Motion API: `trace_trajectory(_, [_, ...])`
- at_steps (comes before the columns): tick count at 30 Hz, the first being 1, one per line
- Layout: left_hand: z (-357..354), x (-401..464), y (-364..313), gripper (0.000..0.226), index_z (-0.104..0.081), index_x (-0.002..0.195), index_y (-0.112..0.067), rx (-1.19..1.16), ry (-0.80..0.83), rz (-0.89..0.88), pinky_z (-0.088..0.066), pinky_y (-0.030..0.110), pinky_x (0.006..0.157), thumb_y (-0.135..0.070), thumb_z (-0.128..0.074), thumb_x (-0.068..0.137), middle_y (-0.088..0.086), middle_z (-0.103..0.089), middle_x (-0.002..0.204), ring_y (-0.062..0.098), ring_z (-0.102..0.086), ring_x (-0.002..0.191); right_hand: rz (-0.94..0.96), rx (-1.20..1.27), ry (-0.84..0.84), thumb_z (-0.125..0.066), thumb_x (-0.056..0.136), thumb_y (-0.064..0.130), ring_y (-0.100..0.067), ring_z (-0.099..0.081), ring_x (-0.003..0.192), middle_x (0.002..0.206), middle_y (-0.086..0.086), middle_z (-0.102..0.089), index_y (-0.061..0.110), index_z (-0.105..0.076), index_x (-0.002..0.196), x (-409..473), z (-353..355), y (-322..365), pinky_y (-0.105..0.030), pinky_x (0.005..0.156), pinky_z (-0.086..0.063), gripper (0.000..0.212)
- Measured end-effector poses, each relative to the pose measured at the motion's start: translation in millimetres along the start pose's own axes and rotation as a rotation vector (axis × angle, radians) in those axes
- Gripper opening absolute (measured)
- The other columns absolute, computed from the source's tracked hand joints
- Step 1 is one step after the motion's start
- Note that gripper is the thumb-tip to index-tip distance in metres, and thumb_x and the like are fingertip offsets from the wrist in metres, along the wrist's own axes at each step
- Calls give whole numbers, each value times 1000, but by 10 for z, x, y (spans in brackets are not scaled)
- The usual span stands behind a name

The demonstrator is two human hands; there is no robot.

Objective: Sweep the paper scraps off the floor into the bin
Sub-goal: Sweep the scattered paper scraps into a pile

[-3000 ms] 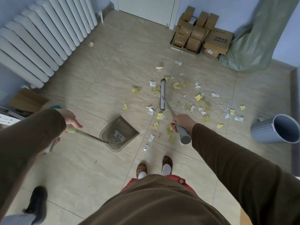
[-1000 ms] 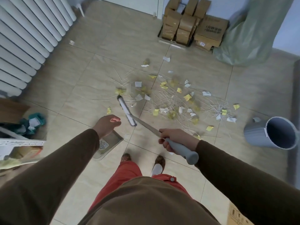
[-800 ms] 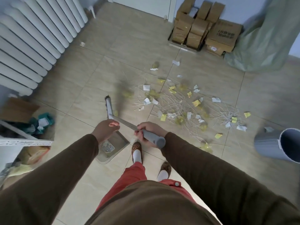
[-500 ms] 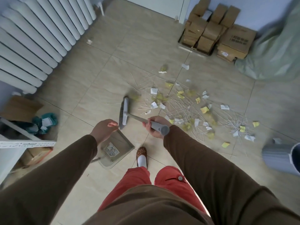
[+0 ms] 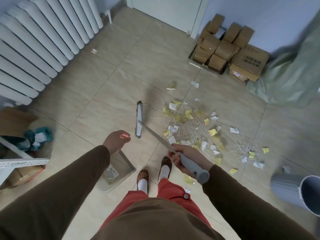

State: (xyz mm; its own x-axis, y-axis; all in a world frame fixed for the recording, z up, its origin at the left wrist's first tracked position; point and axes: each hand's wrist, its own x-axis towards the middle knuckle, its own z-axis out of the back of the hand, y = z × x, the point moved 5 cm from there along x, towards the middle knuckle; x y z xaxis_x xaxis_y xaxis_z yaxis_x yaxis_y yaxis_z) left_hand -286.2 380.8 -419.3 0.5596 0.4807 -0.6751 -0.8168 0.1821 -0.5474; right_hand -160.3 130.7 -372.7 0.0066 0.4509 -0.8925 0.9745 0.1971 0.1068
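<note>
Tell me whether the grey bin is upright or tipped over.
Tipped: the grey bin lies on its side on the floor, open mouth facing right.

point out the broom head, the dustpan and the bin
broom head [image 5: 139, 121]: head view, middle of the grey bar
dustpan [image 5: 119, 168]: head view, clear tray by the feet
bin [image 5: 284, 185]: head view, grey outer wall

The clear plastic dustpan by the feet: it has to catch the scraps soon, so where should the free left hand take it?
Probably at the rear. The clear plastic dustpan lies flat with its open mouth facing the scattered paper scraps, and its back end is hidden under the left sleeve. The left hand, hovering just above, should come down from behind; the handle is not visible now.
</note>
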Motion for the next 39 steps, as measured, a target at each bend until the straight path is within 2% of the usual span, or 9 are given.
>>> trace_trajectory(6, [43, 209, -288, 22, -70, 112, -14, 47, -64, 22, -46, 37, 96, -20, -61, 93, 6, -69, 115, 22, -63, 108, -102, -4, 236, -42, 99, 8, -7, -51, 40, 86, -10, -53, 6, -44, 98, 930, -854, 516, -15, 40, -49, 3])
trace_trajectory(11, [118, 319, -312, 19, -70, 111, -16, 7, -82, 35, -43, 29, 84, -21, -62, 94, -2, -68, 107, 15, -63, 102, -95, 9, 224, -36, 100, 5, -12, -54, 33, 83, -12, -53, 2, -50, 88, 1629, -1432, 1093, -16, 41, -51, 20])
trace_trajectory(14, [168, 445, -256, 17, -70, 108, -20, -14, -66, 50, -42, 25, 80, -22, -62, 93, -6, -69, 106, 7, -62, 98, -59, 43, 204, -32, 104, 12, -12, -56, 32, 67, -8, -55, 0, -52, 85, 1848, -1311, 1446, -18, 35, -46, 30])
trace_trajectory(18, [216, 751, -324, 20, -69, 111, -17, 20, -3, 31, -44, 30, 86, -22, -61, 94, 0, -69, 111, 15, -63, 103, 45, 211, 92, -41, 100, 7, -15, -57, 37, 83, -13, -53, 0, -49, 103, 1668, -689, 1712, -19, 35, -49, 11])
trace_trajectory(23, [299, 1157, -650, 22, -69, 112, -17, 56, 55, -20, -45, 32, 85, -24, -62, 93, 3, -68, 113, 19, -61, 104, 76, 278, -108, -46, 101, 11, -11, -51, 40, 84, -14, -52, 0, -46, 114, 1011, -99, 1559, -18, 37, -49, 18])
trace_trajectory(26, [398, 1343, -917, 22, -68, 113, -17, 77, 76, -75, -44, 29, 82, -25, -61, 93, 2, -67, 112, 18, -61, 103, 57, 282, -156, -45, 100, 11, -9, -50, 37, 76, -10, -51, 0, -50, 103, 637, -80, 1409, -17, 34, -47, 13])
trace_trajectory(33, [543, 1665, -1332, 20, -68, 111, -21, 110, 97, -111, -45, 30, 83, -27, -61, 93, 2, -67, 114, 18, -61, 103, 80, 331, -50, -48, 100, 10, -8, -45, 36, 74, -10, -53, 4, -51, 97, 238, -449, 1471, -17, 32, -43, 8])
trace_trajectory(37, [539, 1816, -1495, 19, -68, 112, -21, 131, 99, -104, -45, 31, 84, -25, -61, 94, 1, -67, 114, 18, -61, 104, 115, 368, 92, -48, 99, 9, -7, -49, 41, 82, -10, -55, 6, -47, 106, 885, -718, 2062, -17, 37, -48, 8])
trace_trajectory(39, [533, 1886, -1580, 18, -68, 110, -22, 141, 86, -104, -45, 30, 85, -24, -61, 94, -1, -67, 111, 17, -61, 105, 114, 350, 102, -50, 100, 11, -11, -54, 45, 88, -13, -60, 3, -48, 115, 1309, -829, 2488, -20, 40, -52, 17])
